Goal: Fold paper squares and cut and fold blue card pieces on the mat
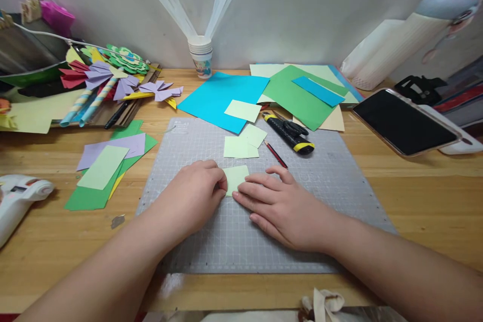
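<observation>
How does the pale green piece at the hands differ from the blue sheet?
The pale green piece is much smaller than the blue sheet. The left hand and right hand touch the piece; no hand touches the sheet. Both look like paper.

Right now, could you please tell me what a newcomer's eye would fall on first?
Probably the left hand and right hand, both on a pale green paper over the grey mat. Behind them, the bright blue sheet stands out, as do white sticks fanning up from the cup stack near the wall.
</observation>
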Tool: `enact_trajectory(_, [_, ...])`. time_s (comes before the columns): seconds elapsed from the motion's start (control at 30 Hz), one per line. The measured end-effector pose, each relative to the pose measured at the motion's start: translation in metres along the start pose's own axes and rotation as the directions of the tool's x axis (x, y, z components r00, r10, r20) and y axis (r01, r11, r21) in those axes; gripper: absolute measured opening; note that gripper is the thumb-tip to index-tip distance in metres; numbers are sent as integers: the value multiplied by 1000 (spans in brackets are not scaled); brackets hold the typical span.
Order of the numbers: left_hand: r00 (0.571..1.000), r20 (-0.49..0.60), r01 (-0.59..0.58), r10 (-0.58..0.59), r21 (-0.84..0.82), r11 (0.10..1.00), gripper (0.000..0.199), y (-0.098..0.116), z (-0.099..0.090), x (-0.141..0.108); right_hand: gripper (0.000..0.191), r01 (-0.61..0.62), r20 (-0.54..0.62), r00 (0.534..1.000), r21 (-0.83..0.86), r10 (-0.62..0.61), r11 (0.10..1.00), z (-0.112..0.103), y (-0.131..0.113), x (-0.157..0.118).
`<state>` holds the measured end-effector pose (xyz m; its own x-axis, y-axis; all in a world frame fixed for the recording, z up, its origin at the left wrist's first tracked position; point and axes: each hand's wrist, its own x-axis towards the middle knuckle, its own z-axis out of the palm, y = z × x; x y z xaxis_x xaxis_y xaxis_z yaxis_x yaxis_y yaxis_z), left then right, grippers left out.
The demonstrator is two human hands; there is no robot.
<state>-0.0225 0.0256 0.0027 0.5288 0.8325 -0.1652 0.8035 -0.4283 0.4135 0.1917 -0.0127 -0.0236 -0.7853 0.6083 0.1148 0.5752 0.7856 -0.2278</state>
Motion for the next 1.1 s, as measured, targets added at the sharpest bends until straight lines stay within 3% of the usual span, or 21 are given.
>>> enact_trajectory(1.1, [1000,-27,9,-10,-39,999,17,-6,4,4,37,73,70,994,86,-79,994,-5,13,13])
